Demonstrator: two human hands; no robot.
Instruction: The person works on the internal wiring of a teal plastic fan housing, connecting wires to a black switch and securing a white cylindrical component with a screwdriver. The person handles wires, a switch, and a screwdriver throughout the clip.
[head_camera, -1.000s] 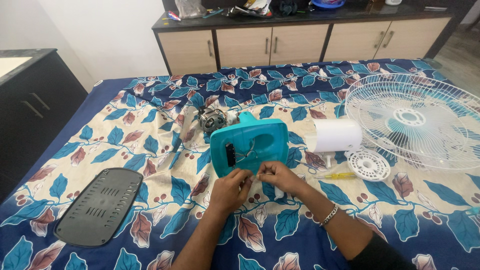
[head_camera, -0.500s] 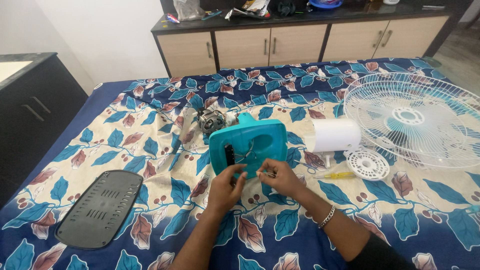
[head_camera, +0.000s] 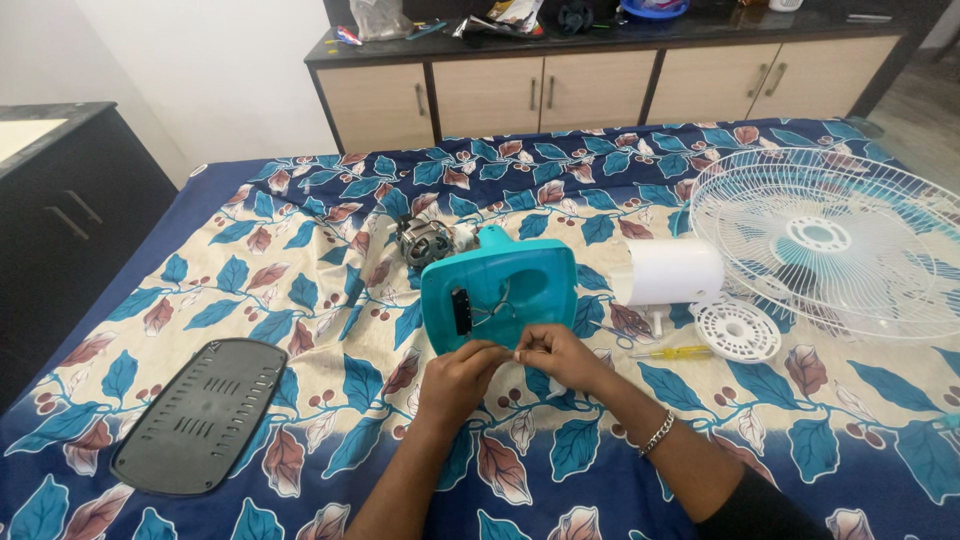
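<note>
A teal plastic fan housing (head_camera: 500, 290) lies on the floral bedsheet with thin wires (head_camera: 492, 308) coming out of its open face. My left hand (head_camera: 462, 378) and my right hand (head_camera: 556, 355) meet just in front of its near edge, fingertips pinched together on the ends of those wires. Behind the housing sits the grey fan motor (head_camera: 424, 242). A bracelet is on my right wrist.
A white cylindrical fan part (head_camera: 668, 272), a round white slotted disc (head_camera: 736, 329) and a yellow screwdriver (head_camera: 672, 352) lie to the right. A large white fan grille (head_camera: 830, 240) is at far right. A dark grey vented cover (head_camera: 200, 414) lies at left. Cabinets (head_camera: 600, 90) stand behind.
Both hands stay pinched on the wires at the housing's near edge, with only small finger movements. The view has shifted slightly.
</note>
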